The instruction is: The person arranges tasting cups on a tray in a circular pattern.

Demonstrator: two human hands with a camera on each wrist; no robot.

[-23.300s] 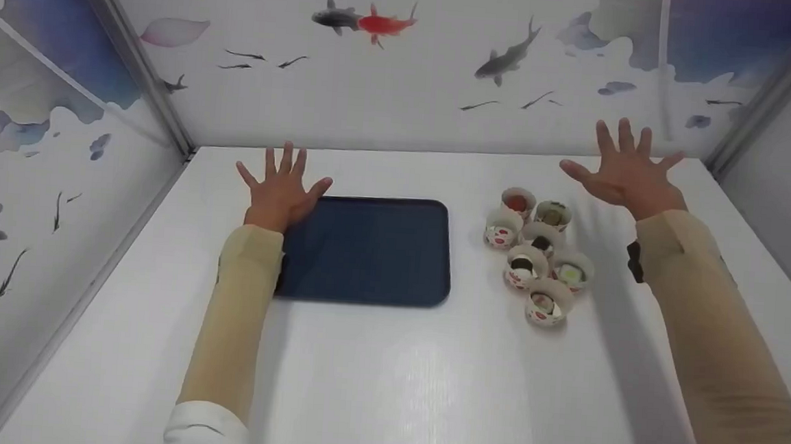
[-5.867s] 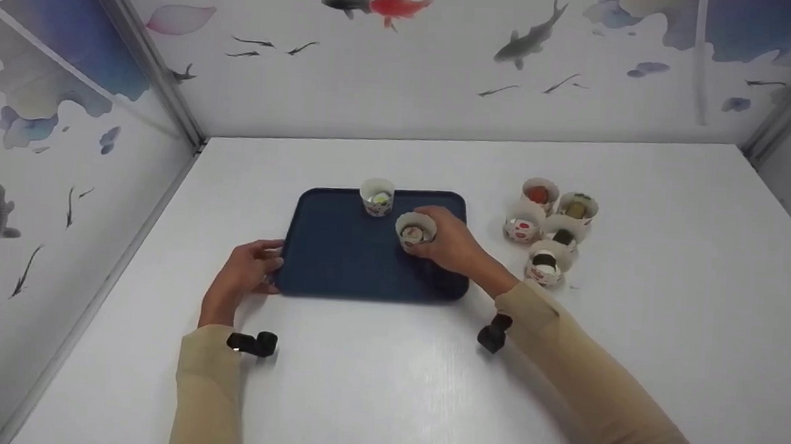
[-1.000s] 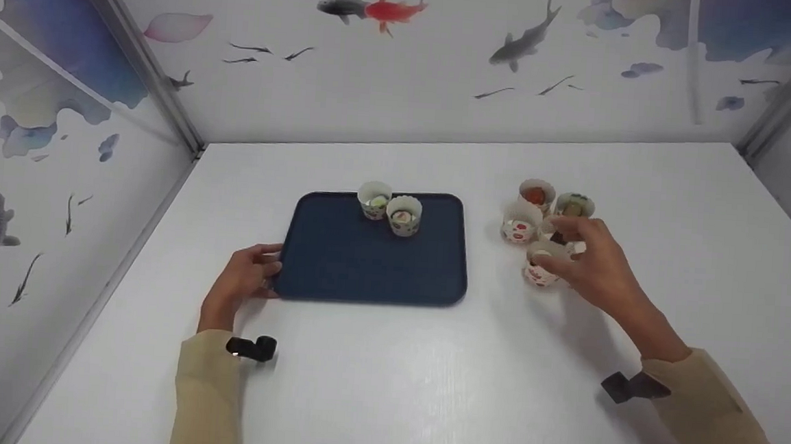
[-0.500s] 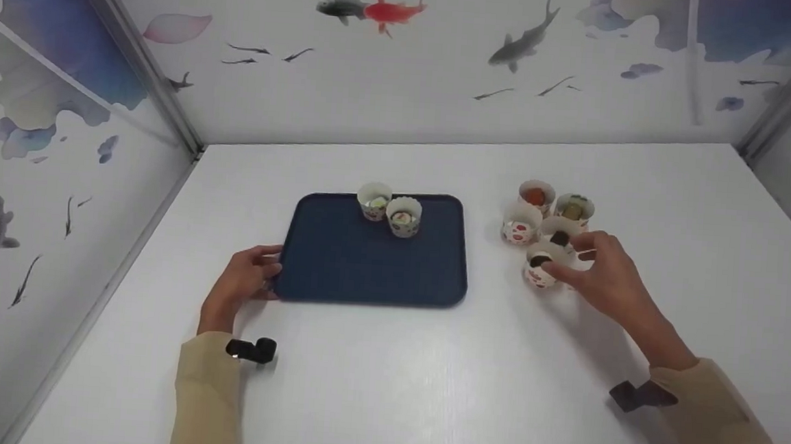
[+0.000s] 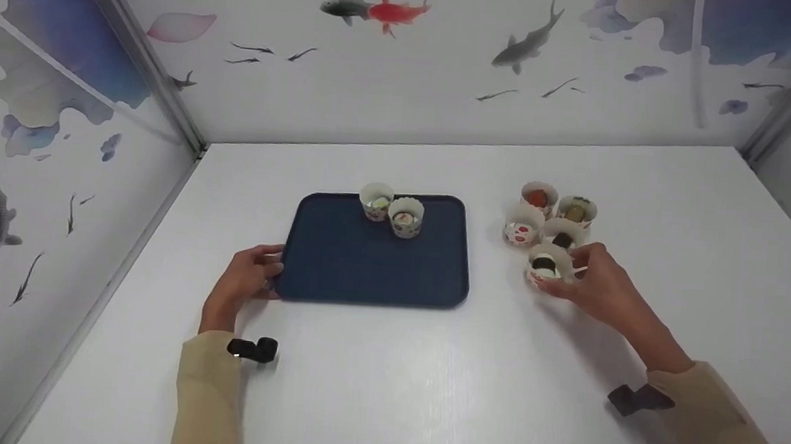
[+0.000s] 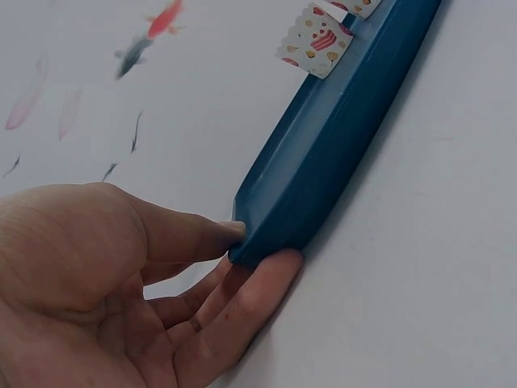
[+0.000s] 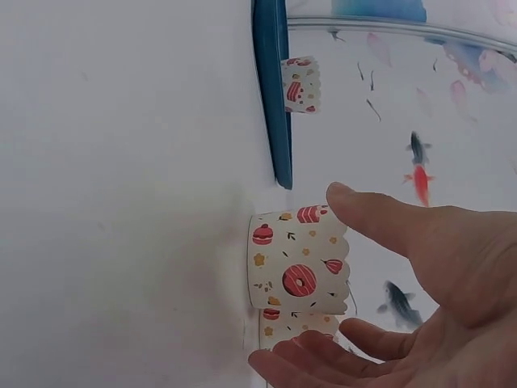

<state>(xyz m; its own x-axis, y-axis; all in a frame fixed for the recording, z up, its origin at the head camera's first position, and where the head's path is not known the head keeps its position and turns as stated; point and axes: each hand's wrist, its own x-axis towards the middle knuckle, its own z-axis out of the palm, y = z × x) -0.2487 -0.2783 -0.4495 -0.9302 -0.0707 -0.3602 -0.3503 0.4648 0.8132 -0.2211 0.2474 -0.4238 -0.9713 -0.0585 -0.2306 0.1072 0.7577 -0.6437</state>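
Note:
My left hand [image 5: 244, 278] holds the left edge of the dark blue tray [image 5: 338, 260]. In the left wrist view its thumb lies on the rim, with fingers beneath. My right hand [image 5: 604, 283] is at the nearest patterned paper cup [image 5: 533, 275] on the table, which contains a white piece of sushi with a black band [image 5: 544, 263]. The right wrist view puts the thumb against the cup's side near the rim, while the other fingers, fairly straight, are spread on the opposite side with a gap. Two paper cups stand touching at the tray's back: one [image 5: 375, 210], another [image 5: 405, 228].
Behind the nearest cup, several more filled paper cups are bunched together, among them a red-filled cup [image 5: 539, 198], a green-brown one [image 5: 577, 211] and a white one [image 5: 523, 231]. The white table [image 5: 372, 385] meets fish-printed walls [image 5: 438, 80] at its back and left.
Over the last second my right hand has drawn slightly back and lower, its thumb coming to the nearest cup's front. Earlier, a second cup was set on the tray. My left hand stays put.

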